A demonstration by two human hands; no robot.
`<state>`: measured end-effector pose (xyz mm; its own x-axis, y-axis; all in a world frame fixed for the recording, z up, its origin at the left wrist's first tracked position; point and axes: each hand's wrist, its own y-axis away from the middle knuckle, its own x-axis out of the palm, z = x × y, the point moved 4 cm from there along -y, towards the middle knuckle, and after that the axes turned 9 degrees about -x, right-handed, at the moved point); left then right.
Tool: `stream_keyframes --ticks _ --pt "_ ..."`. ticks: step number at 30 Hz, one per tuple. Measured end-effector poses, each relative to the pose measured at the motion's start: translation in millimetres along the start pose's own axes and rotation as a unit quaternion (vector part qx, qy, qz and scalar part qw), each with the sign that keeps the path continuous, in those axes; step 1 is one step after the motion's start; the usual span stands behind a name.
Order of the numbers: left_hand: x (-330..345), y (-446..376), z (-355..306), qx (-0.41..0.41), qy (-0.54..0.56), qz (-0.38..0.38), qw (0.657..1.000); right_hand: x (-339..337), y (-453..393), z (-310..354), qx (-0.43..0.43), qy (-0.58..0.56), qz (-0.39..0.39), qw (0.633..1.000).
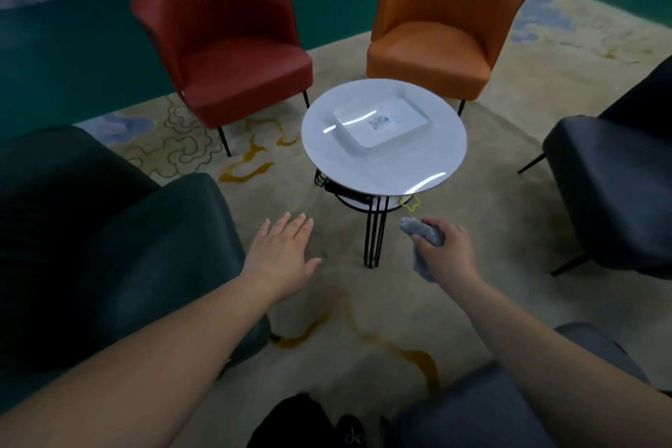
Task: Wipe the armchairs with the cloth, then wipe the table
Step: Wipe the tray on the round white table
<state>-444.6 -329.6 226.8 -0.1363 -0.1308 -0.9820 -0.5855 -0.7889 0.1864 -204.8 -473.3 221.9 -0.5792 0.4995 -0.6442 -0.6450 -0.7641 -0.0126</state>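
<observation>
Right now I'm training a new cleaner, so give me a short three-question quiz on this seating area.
1. True or false: the cloth is in the right hand.
2. What sits on the round table? A) a white tray B) a vase C) a lamp
3. What colour is the chair beside the orange chair, on the table's far side?

Key:
1. True; the left hand is open and empty.
2. A, the white tray.
3. Red, the red chair.

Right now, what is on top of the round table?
A white rectangular dish sits on the round table, with something small and blurred inside. A lower shelf beneath is mostly hidden by the tabletop.
</observation>
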Motion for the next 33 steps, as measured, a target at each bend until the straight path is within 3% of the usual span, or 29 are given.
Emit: stream_keyframes --ticks 14,20,26,33 --pt "-21 -221 -12 0.027 0.006 0.035 0.999 -30 -186 -1 0.002 -0.009 -0.061 0.998" --pt "-27 -299 -39 0.028 0.005 0.045 0.999 -44 -251 -25 0.02 -0.04 -0.041 0.998" --pt "-22 -371 -73 -0.017 -0.008 0.047 0.999 -58 -346 -51 0.004 -0.091 0.029 0.995" --pt "-28 -428 -127 -0.118 0.051 0.063 0.99 -73 -459 -84 0.009 -0.145 0.132 0.981"
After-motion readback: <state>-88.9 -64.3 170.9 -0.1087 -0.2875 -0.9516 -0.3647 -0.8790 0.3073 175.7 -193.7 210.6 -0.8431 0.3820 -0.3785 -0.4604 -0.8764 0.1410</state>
